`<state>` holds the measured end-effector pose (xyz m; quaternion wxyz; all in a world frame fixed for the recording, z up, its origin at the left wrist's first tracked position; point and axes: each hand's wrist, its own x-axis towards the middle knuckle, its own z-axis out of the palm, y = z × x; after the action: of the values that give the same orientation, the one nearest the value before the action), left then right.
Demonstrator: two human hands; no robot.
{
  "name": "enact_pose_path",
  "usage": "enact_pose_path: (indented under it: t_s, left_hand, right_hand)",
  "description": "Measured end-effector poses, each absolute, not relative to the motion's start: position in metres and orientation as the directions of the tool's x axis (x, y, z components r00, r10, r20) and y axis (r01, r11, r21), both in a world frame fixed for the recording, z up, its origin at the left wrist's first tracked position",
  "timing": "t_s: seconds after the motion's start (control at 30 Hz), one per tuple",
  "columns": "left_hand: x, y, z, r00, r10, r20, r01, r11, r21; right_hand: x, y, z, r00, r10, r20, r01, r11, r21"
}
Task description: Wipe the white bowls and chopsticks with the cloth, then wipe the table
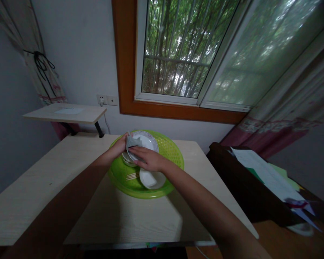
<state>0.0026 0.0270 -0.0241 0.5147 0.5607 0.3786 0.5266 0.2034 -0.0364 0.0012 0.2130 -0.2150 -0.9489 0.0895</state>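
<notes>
A small white dish is held tilted above the left side of a green plastic basin. My left hand is closed at its far left edge, with a grey cloth draped by the fingers. My right hand reaches in from the right, fingers closed over the cloth's lower edge and pressing it against the dish. Behind the hands lies a white plate with a patterned rim. Nearer me in the basin are a white bowl and several light chopsticks.
The basin stands on a pale wooden table against the wall. A small raised shelf stands at the table's back left. On the right, papers lie on a dark brown piece of furniture. A window is behind.
</notes>
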Motion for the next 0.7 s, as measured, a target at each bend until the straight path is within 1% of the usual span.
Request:
enact_pose_path:
  t_s: [0.17,0.23,0.33,0.47,0.53,0.6,0.7]
  left_hand:
    - [-0.001,0.023,-0.019,0.203,0.938,0.281,0.004,-0.288,0.958]
    - [-0.002,0.021,-0.017,0.214,0.930,0.300,0.018,-0.310,0.950]
    - [0.000,0.017,-0.015,0.216,0.936,0.280,-0.006,-0.285,0.958]
    - [0.001,0.013,-0.013,0.159,0.962,0.221,-0.054,-0.215,0.975]
    - [-0.001,0.013,-0.012,0.119,0.969,0.216,-0.057,-0.211,0.976]
    - [-0.004,0.016,-0.013,0.058,0.969,0.240,-0.037,-0.238,0.971]
    - [-0.009,0.023,-0.015,-0.055,0.954,0.293,0.020,-0.293,0.956]
  right_hand:
    - [0.202,-0.034,0.001,-0.759,0.527,0.381,0.524,0.843,-0.122]
    - [0.204,-0.032,0.001,-0.693,0.599,0.401,0.625,0.776,-0.082]
    - [0.208,-0.032,0.003,-0.569,0.696,0.439,0.751,0.657,-0.067]
    - [0.211,-0.031,0.007,-0.470,0.746,0.472,0.837,0.547,-0.031]
    - [0.213,-0.032,0.009,-0.406,0.785,0.468,0.883,0.469,-0.020]
    - [0.213,-0.032,0.010,-0.349,0.820,0.454,0.915,0.403,-0.026]
    - [0.215,-0.032,0.009,-0.343,0.843,0.414,0.920,0.391,-0.033]
